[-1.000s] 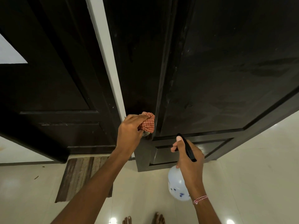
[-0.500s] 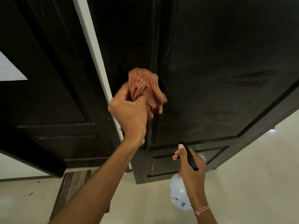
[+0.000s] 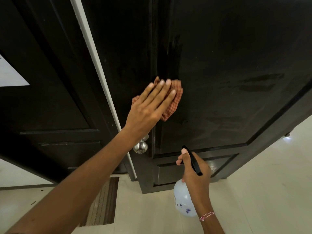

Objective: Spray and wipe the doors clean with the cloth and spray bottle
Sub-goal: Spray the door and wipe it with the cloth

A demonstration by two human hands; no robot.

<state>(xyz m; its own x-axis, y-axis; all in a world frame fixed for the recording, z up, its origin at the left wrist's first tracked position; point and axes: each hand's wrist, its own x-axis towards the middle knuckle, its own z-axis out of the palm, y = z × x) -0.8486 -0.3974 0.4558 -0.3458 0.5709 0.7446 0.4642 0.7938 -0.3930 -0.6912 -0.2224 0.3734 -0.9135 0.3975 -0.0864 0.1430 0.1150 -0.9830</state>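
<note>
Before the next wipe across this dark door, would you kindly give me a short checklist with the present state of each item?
1. The cloth is pressed flat on the door panel by the left hand: ok.
2. The right hand grips the spray bottle: ok.
3. The doorknob is clear of the cloth: ok, it sits below.
4. Panel free of smears: not ok, streaks show right of the cloth.
5. Liquid left in the bottle: cannot tell.
</note>
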